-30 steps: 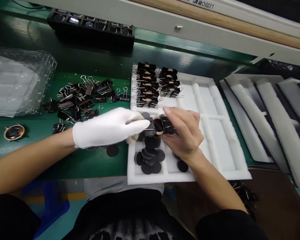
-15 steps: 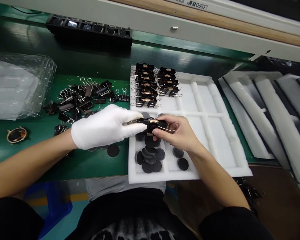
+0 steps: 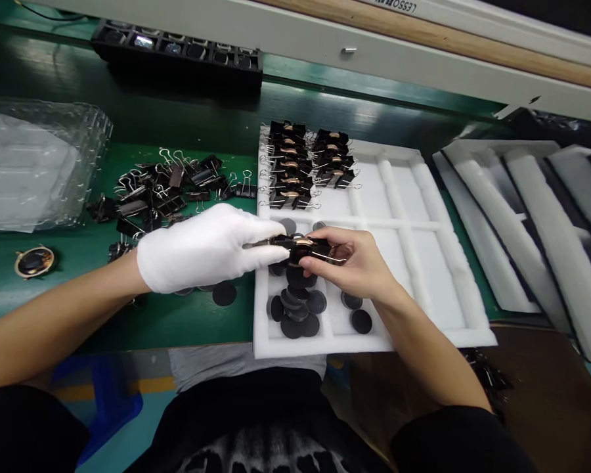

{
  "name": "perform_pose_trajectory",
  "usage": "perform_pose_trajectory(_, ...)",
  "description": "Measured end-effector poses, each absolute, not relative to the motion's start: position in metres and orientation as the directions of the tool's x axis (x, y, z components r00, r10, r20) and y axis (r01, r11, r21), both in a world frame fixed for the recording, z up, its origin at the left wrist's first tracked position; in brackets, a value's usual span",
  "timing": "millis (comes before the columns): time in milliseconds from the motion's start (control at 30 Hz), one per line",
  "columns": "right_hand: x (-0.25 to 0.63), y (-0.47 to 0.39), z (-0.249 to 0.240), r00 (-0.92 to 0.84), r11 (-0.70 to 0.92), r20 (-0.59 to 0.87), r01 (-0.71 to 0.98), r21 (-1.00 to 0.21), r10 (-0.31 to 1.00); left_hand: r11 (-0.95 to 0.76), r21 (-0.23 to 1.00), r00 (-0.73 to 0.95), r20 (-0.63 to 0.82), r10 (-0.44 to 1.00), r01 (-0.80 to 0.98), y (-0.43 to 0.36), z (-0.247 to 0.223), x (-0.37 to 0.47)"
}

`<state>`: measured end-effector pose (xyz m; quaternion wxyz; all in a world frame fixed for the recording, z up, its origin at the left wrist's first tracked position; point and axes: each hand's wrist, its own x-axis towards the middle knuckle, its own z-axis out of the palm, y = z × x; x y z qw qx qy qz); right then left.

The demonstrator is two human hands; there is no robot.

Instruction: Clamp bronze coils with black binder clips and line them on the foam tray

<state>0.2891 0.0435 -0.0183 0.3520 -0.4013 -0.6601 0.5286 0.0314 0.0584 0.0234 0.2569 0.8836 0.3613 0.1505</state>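
My left hand (image 3: 214, 248), in a white glove, pinches a black binder clip at the left side of a gold-rimmed watch case (image 3: 303, 244). Bare fingers of my right hand (image 3: 352, 259) hold the case and a second binder clip (image 3: 325, 249) on its right side. Both hands are over the near left part of a white foam tray (image 3: 443, 226). Black discs (image 3: 295, 305) lie in the tray just below the hands. Two columns of clipped watch cases (image 3: 289, 164) stand in its far left compartments. My fingertips partly hide the held case.
Loose binder clips (image 3: 170, 184) are heaped left of the tray. Another watch case (image 3: 34, 261) lies at the far left, near clear plastic trays (image 3: 29, 164). Foam trays (image 3: 532, 217) lean at the right; a black box (image 3: 177, 52) is at the back.
The view has shifted slightly. Both hands stay on the watch case and clips, and the case appears tilted a little more, showing less of its face.
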Motion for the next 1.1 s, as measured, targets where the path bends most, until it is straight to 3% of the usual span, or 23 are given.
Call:
perform_pose_trajectory(200,0.287,0.044,-0.016,-0.353,0.108,0.067,0.098,-0.989,0.933,-0.426,0.637,0.587,-0.051,0.808,0.642,0.057,0.033,0.035)
perform_pose_trajectory(333,0.29,0.047,-0.012,-0.419,0.056,0.013,0.092,-0.994,0.908,-0.358,0.651,0.588,-0.169,0.791,0.669,0.06,0.037,0.033)
perform_pose_trajectory(567,0.3,0.054,-0.011,-0.406,-0.054,-0.146,0.228,-0.972,0.902,-0.308,0.704,0.567,-0.162,0.807,0.64,0.064,0.036,0.029)
perform_pose_trajectory(833,0.287,0.047,-0.017,-0.209,-0.082,-0.089,0.041,-0.996,0.974,-0.239,0.734,0.554,-0.219,0.803,0.636,0.065,0.039,0.029)
perform_pose_trajectory(1100,0.287,0.044,-0.015,-0.309,0.061,-0.005,0.203,-0.977,0.951,-0.343,0.691,0.59,-0.15,0.793,0.636,0.059,0.032,0.039)
